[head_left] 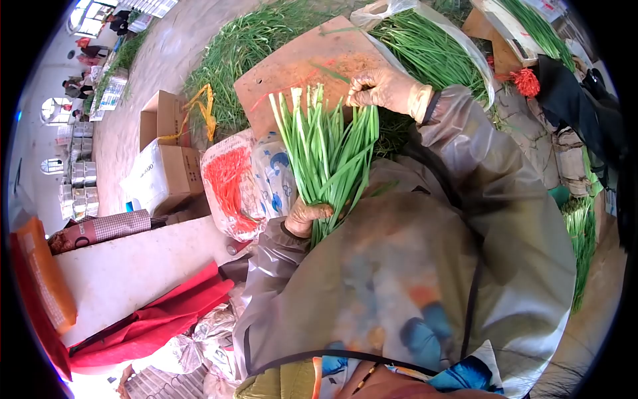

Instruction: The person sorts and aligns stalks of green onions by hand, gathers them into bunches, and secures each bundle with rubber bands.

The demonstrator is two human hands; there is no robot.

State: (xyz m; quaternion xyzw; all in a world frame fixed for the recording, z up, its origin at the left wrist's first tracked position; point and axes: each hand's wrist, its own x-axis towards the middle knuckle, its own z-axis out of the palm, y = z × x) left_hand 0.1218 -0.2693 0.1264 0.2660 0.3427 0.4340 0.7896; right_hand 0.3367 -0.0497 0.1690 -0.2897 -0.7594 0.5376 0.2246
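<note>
My left hand (308, 218), gloved, is wrapped round the leafy part of a bunch of garlic chives (325, 153), held in front of my body with the pale stem ends up. At the upper right of the bunch, my right hand (385, 91), in a stained glove, has its fingers pinched together on the ends of some chive stalks. Just behind the stems lies a brown board (292, 73) with dirt on it. Red ties (229, 186) lie in a heap on a sack beside my left hand.
Loose greens (239, 46) cover the floor behind the board. More chives (425, 46) lie in a plastic bag at the back right. An opened cardboard box (176, 173) stands to the left, near a white surface (133, 266) with red cloth. Several people are far off at the upper left.
</note>
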